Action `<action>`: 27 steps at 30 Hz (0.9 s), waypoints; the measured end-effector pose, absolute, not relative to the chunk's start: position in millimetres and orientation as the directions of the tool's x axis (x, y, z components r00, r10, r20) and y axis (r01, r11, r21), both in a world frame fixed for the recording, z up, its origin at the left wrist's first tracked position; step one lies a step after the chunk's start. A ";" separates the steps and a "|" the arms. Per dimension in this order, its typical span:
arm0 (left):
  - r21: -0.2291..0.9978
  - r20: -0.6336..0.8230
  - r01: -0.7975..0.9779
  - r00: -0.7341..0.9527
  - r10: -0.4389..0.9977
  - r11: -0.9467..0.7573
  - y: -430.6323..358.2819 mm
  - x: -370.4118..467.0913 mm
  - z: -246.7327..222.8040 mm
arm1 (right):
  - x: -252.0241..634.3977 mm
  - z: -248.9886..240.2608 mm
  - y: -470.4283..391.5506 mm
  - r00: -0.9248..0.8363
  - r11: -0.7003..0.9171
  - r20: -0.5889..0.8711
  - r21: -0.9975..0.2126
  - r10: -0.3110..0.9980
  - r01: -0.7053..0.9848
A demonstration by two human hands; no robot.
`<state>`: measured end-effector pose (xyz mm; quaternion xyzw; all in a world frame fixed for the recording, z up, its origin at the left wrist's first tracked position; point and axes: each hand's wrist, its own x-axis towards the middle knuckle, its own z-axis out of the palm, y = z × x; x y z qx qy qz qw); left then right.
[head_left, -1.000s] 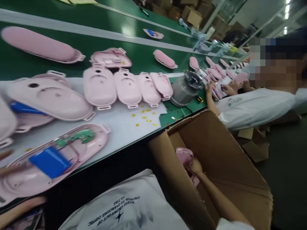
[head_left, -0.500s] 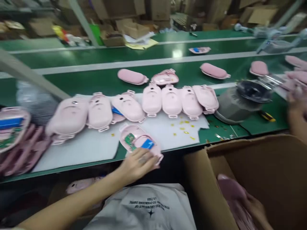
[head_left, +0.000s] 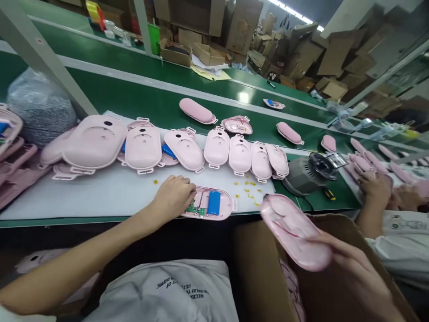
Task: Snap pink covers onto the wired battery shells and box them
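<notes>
My left hand is closed on the left end of a pink plastic half shell lying at the bench's front edge. Inside that shell sit a blue battery, a green circuit board and thin red wires. My right hand holds up a glossy pink shell cover, slightly blurred, its hollow inside facing me with a thin red wire in it. The cover hangs above an open cardboard box. Several pale pink shells stand in a row behind my left hand.
Small yellow pieces lie on the white foam sheet. A grey machine stands right of the row. At far right, a co-worker's hands are among pink shells. Stacked pink shells and a wrapped roll are at left.
My right hand has risen out of the cardboard box with the shell cover. My left hand has shifted to the shell's left end, and that shell now lies level along the edge.
</notes>
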<state>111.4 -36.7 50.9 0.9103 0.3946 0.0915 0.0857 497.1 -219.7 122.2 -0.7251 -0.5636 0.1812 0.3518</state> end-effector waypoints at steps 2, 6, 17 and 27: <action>0.348 0.094 0.685 0.654 0.750 -0.641 -30.9 109.6 52.1 | 467.3 99.8 -220.3 0.252 -0.100 0.091 -0.750 0.964 0.654; 0.747 0.172 0.474 0.540 0.824 -0.467 -34.3 88.0 39.0 | 420.3 63.0 -173.0 0.223 0.000 0.105 -0.905 0.969 0.425; 0.587 0.714 0.470 0.084 0.695 -0.659 -49.2 88.2 27.3 | 334.5 73.5 -78.0 -0.064 0.253 0.275 -0.736 0.959 0.629; 0.528 0.581 0.413 0.461 0.670 -0.742 -32.7 94.8 38.8 | 325.7 85.7 -88.8 0.121 0.270 0.424 -0.745 0.897 0.610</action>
